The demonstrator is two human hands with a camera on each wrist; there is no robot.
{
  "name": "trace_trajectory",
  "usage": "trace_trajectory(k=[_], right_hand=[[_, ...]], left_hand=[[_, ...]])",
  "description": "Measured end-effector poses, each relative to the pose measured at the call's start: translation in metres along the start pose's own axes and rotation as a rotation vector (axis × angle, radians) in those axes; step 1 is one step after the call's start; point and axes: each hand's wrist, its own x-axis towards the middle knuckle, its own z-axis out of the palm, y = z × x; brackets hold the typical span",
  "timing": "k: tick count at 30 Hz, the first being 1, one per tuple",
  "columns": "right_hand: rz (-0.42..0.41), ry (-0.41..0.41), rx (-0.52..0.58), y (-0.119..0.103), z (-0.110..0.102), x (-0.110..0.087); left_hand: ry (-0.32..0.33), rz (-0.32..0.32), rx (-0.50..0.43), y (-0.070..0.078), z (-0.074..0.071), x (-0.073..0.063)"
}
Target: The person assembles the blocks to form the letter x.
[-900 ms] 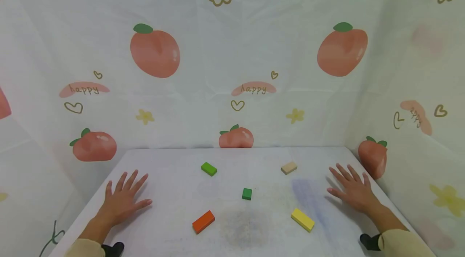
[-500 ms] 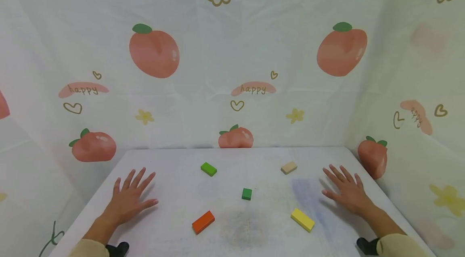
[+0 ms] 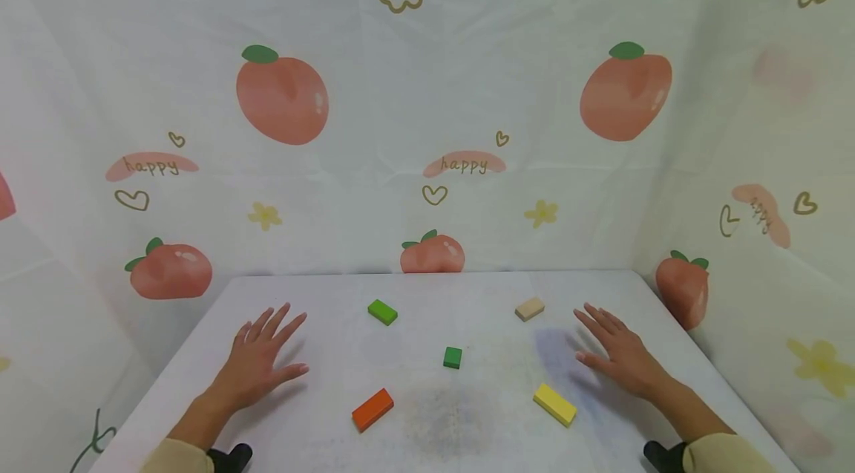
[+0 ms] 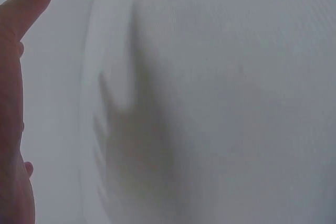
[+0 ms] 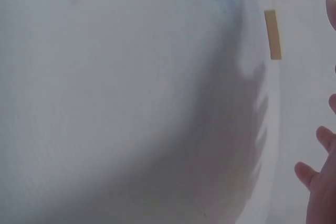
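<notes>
My left hand point(image 3: 257, 361) hovers over the left side of the white table, fingers spread and holding nothing. Its shadow falls on the tabletop in the left wrist view. A light green block point(image 3: 383, 312) and an orange-red block point(image 3: 372, 410) lie to its right. On the other side, my right hand point(image 3: 621, 354) is above the table with straight fingers, also holding nothing. Nearest to it are a pale wooden block point(image 3: 530, 309), seen too as a tan block point(image 5: 273, 34) in the right wrist view, and a yellow block point(image 3: 554, 405). A small dark green block point(image 3: 453, 358) lies in the middle.
The white table point(image 3: 300, 443) meets a cloth backdrop point(image 3: 427, 87) printed with peaches, flowers and hearts behind it and at the sides. Grey and bluish smudges mark the tabletop. A black strap piece point(image 3: 230, 457) shows at the left cuff, another black piece point(image 3: 663, 456) at the right.
Both hands have moved inward over the table, the left one to the right and the right one to the left. The blocks have stayed in place.
</notes>
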Motion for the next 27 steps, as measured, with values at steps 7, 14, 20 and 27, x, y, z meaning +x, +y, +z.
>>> trace_trajectory(k=[7, 14, 20, 27], right_hand=[[0.001, 0.015, 0.116, -0.016, 0.004, 0.002], [0.032, 0.021, 0.191, -0.031, 0.006, 0.004], [0.01, 0.103, 0.216, -0.042, 0.007, 0.006], [-0.073, 0.203, 0.25, -0.049, 0.01, 0.009]], left_hand=[[0.009, 0.02, -0.093, 0.017, -0.001, 0.009], [-0.031, -0.011, -0.189, 0.033, -0.002, 0.018], [-0.048, -0.035, -0.283, 0.045, -0.005, 0.025], [-0.092, -0.063, -0.399, 0.058, -0.008, 0.032]])
